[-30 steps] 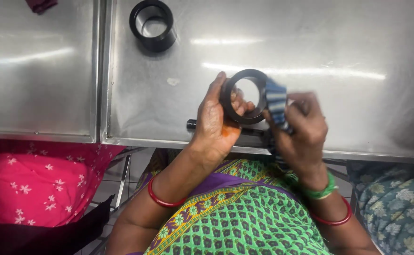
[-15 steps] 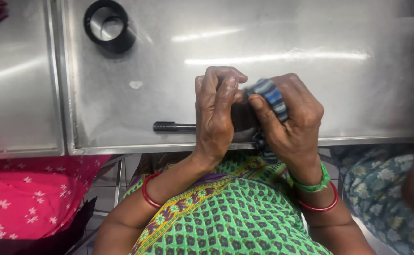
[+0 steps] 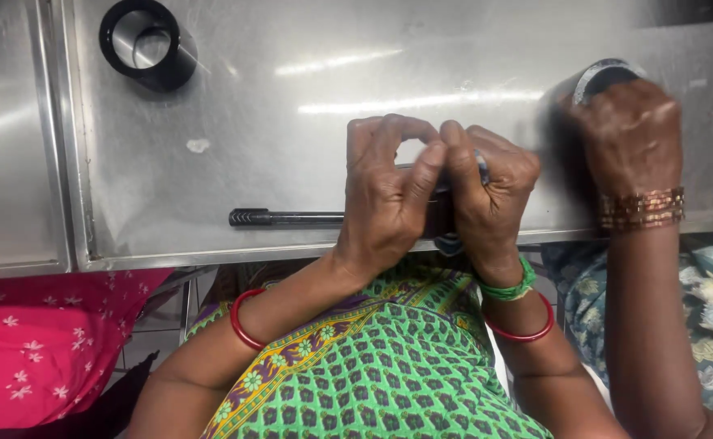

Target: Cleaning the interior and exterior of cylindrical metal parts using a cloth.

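While both hands sit closed together at the near edge of the bench (image 3: 291, 130), the work is mid-step as far as I can judge. Left hand (image 3: 385, 199) and right hand (image 3: 486, 195) have fingers (image 3: 425, 175) curled tight, tips meeting over a small dark part (image 3: 442, 219). That part is almost fully hidden between the palms; only a dark sliver and a bit of blue at the near side show. Can't tell its shape or whether anything is seated in it.

Black rod (image 3: 287, 218) lies flat on the bench, running from left into the left palm; whether the hand grips it or just covers its end, can't tell.

Black ring (image 3: 146, 42) sits alone at the far left, well apart from both hands, untouched.

Far right: another person's hand (image 3: 629, 138) rests over a dark cylindrical piece (image 3: 596, 80) on the same bench. Separate from this work.

Judgement: part is in hand and being worked with the fingertips, not set down. One ring is on the bench, not picked up. Nothing visible reads as a finished pile, so no count of done pieces is possible.
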